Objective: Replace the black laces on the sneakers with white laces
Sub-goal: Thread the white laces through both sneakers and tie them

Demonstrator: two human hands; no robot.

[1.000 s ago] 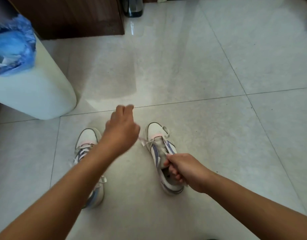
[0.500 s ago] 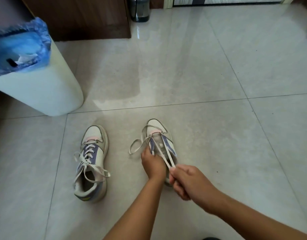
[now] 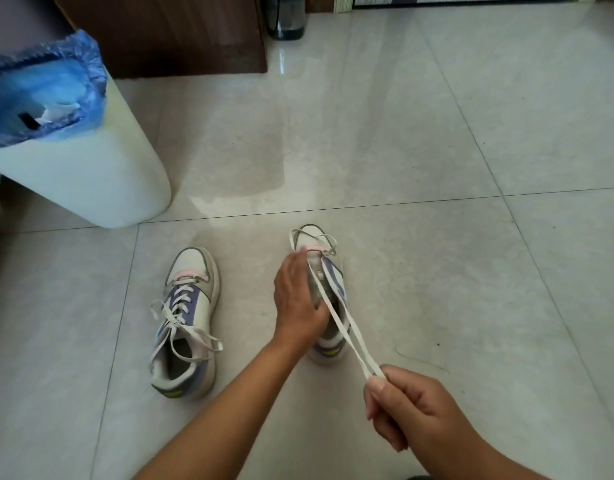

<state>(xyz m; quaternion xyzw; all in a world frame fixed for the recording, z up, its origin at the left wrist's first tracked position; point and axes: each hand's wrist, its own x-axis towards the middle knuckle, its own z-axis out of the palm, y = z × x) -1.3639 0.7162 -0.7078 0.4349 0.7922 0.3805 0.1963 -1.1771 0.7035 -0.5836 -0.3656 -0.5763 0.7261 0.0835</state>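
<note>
From the head camera, two sneakers stand on a pale tiled floor [image 3: 419,140], toes pointing away from the viewer. The right sneaker [image 3: 329,268] sits just right of the scene's middle, and the left hand [image 3: 298,299] lies over its left side with the fingers fairly straight and close together, pressing on the upper near the tongue. The right hand [image 3: 407,410] is nearer the viewer and further right, off the shoe, with thumb and fingers curled and pinching the white lace [image 3: 347,327]. Two strands of that lace run taut from the pinch up to the eyelets in the front of the shoe (they meet at the fingertips), and a slack loop of the same lace lies over the toe cap. Which eyelets the strands pass through cannot be made out.

The left sneaker [image 3: 191,320] stands apart to the left, untouched, already threaded with a white lace whose loose ends trail over its collar and sides.

Far left stands a white bin [image 3: 91,174] lined with a blue bag [image 3: 39,88]. Behind it is a dark wooden cabinet [image 3: 181,32], and at the far edge beside the cabinet stands a dark translucent container [image 3: 286,19].
</note>
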